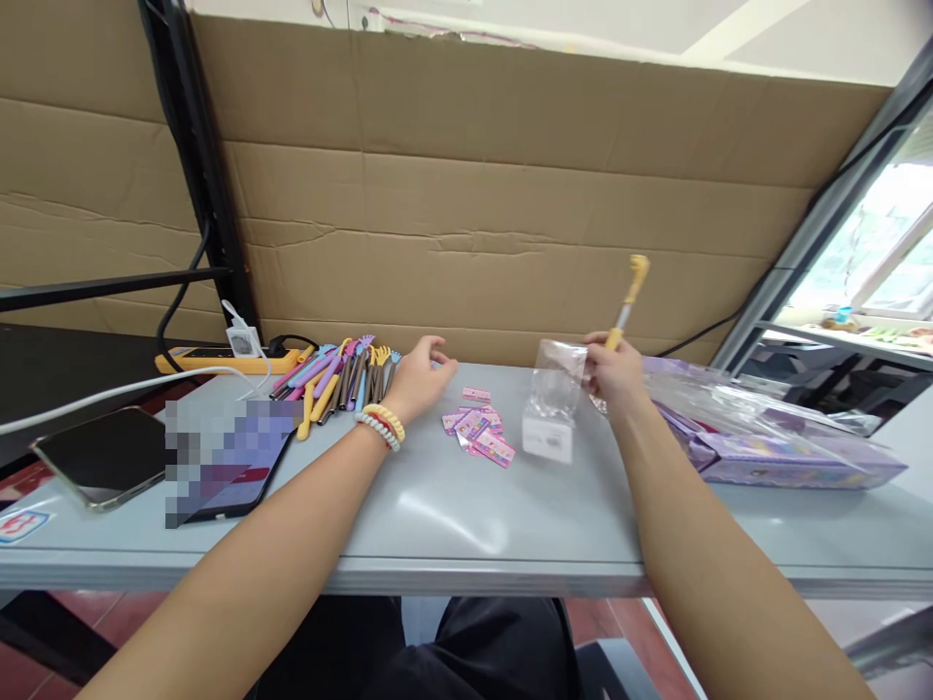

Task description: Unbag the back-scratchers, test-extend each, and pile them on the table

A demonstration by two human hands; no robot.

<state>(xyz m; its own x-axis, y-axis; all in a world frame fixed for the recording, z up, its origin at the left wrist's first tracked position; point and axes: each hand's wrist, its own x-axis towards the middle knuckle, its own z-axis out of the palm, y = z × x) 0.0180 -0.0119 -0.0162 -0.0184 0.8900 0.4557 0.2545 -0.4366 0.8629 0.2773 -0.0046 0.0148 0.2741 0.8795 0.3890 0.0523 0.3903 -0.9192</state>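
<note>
My right hand (pixel 612 374) is closed on a yellow back scratcher (pixel 628 301) with a silvery middle section, held tilted with its claw end up. A clear plastic bag (pixel 560 379) with a white label hangs at the fingertips of that hand. Above the table's left half, my left hand (pixel 423 374) has its fingers loosely curved and apart, with nothing seen in them. Just left of it lies a pile of back scratchers (pixel 342 379) in purple, blue, yellow, pink and dark tones. Small pink-and-purple printed cards (pixel 477 428) lie scattered between my hands.
Two phones (pixel 102 457) (pixel 233 462) lie on the table's left, the second partly pixelated. Behind them, a yellow power strip (pixel 211 362) holds a white charger and cables. A purple box (pixel 794 462) with clear plastic wrap lies at right. A cardboard wall (pixel 510 214) closes the back.
</note>
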